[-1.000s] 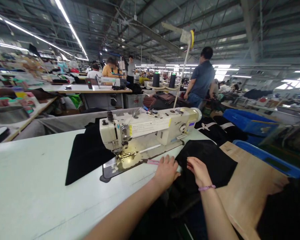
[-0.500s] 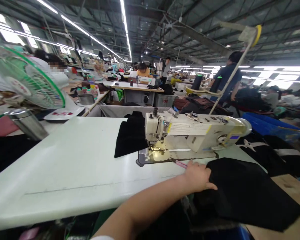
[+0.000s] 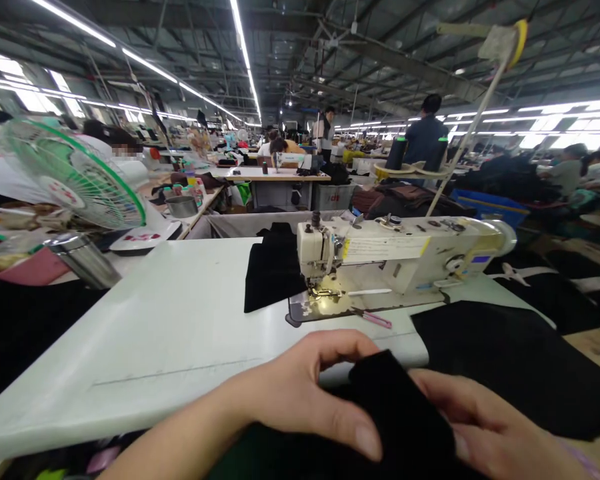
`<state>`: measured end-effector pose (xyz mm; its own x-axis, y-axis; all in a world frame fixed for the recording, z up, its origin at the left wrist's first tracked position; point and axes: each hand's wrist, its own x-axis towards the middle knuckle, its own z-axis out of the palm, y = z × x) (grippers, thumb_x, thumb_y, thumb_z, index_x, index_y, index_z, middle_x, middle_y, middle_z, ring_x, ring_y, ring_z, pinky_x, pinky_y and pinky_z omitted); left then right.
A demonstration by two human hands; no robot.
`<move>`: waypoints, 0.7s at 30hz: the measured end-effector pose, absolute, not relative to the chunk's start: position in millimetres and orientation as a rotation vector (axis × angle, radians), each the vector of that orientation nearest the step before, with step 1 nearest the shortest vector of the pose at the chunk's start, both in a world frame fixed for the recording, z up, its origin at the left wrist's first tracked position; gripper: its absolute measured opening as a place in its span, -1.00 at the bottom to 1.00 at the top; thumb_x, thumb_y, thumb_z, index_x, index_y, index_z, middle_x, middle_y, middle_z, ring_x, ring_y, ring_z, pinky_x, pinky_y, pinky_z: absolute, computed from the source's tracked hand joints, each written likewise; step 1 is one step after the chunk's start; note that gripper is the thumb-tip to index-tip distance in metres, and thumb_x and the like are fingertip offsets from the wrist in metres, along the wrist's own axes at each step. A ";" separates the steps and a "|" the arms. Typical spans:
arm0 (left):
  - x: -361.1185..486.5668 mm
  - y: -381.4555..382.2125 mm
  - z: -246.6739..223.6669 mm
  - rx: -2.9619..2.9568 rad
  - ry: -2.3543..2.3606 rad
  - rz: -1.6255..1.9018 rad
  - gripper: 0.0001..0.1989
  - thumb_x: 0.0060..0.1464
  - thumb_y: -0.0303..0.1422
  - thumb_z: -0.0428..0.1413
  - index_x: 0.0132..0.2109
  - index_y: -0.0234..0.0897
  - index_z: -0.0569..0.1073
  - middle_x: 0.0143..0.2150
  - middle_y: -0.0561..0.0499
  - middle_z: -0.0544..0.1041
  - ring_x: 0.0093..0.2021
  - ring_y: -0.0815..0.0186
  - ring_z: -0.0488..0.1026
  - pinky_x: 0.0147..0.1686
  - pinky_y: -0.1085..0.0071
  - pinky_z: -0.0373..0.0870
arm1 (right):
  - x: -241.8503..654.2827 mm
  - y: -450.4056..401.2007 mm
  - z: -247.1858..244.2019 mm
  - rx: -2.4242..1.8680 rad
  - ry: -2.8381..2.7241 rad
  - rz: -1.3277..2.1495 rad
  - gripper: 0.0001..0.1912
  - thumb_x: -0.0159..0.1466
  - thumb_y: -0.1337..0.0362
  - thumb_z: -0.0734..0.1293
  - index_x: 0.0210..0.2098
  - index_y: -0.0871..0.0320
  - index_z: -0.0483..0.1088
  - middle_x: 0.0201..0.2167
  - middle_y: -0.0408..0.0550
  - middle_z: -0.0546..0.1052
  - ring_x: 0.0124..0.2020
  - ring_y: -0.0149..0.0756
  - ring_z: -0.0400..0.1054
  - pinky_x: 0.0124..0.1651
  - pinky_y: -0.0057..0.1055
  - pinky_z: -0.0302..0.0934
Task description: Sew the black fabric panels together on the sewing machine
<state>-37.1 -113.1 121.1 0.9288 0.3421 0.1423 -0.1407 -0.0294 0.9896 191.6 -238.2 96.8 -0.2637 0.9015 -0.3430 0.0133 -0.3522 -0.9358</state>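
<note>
At the table's front edge, a black fabric piece [image 3: 393, 400] is held up between both hands. My left hand [image 3: 310, 387] is curved round its left side, thumb in front and fingers behind, the fingertips partly hidden. My right hand [image 3: 485, 417] pinches the right side of the same piece. Beyond them stands a sewing machine [image 3: 380, 250] with its lamp lit over the needle area. Pink-handled thread snips [image 3: 375, 319] lie at the near edge of its bed. Another black fabric piece [image 3: 275, 273] lies left of the needle.
A larger black fabric piece [image 3: 510, 360] hangs over the table's right end. At the left are a green-rimmed fan [image 3: 75, 177] and a steel flask [image 3: 83, 259]. A thread stand [image 3: 467, 133] rises behind the machine. Co-workers sit and stand farther back.
My left hand has come back from the fabric at the right, near the snips, to the table's front edge. My right hand has come into view, and both now hold a black fabric piece.
</note>
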 end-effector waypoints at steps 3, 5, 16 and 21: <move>-47.8 -113.7 126.9 1.424 0.514 0.530 -0.74 0.03 -0.16 0.28 -0.31 -0.28 0.51 -0.43 0.09 0.48 -0.43 0.40 0.40 -0.37 0.52 0.36 | 179.9 -205.8 95.4 -1.240 -1.065 1.633 -0.58 0.04 -0.11 0.51 -0.36 0.10 0.50 -0.48 -0.13 0.49 -0.47 -0.30 0.37 -0.37 -0.42 0.28; -54.0 -106.6 130.0 1.423 0.716 0.770 -0.75 0.02 -0.18 0.28 -0.30 -0.27 0.50 -0.44 0.10 0.49 -0.45 0.41 0.39 -0.43 0.55 0.33 | 175.2 -190.5 90.8 -1.165 -0.960 1.472 -0.43 0.06 -0.28 0.41 -0.20 0.05 0.53 -0.28 -0.02 0.57 -0.28 -0.13 0.46 -0.25 -0.30 0.36; -98.4 -26.5 169.8 1.692 0.877 0.658 -0.71 -0.12 -0.15 0.34 -0.31 -0.25 0.60 -0.33 -0.01 0.63 -0.29 0.21 0.55 -0.24 0.38 0.46 | 169.9 -132.4 96.2 -1.026 -0.953 1.220 -0.46 0.03 0.18 0.57 0.00 0.06 0.49 -0.07 -0.05 0.57 -0.01 -0.16 0.43 0.08 -0.26 0.28; -104.4 -8.0 219.4 1.891 0.953 0.748 -0.75 -0.28 -0.26 0.41 -0.41 -0.27 0.61 -0.48 0.03 0.57 -0.34 0.18 0.54 -0.29 0.37 0.46 | 178.1 -103.0 139.8 -1.134 -1.193 1.052 -0.71 0.00 0.12 0.57 -0.42 0.18 0.53 -0.44 -0.14 0.54 -0.33 -0.28 0.43 -0.19 -0.35 0.32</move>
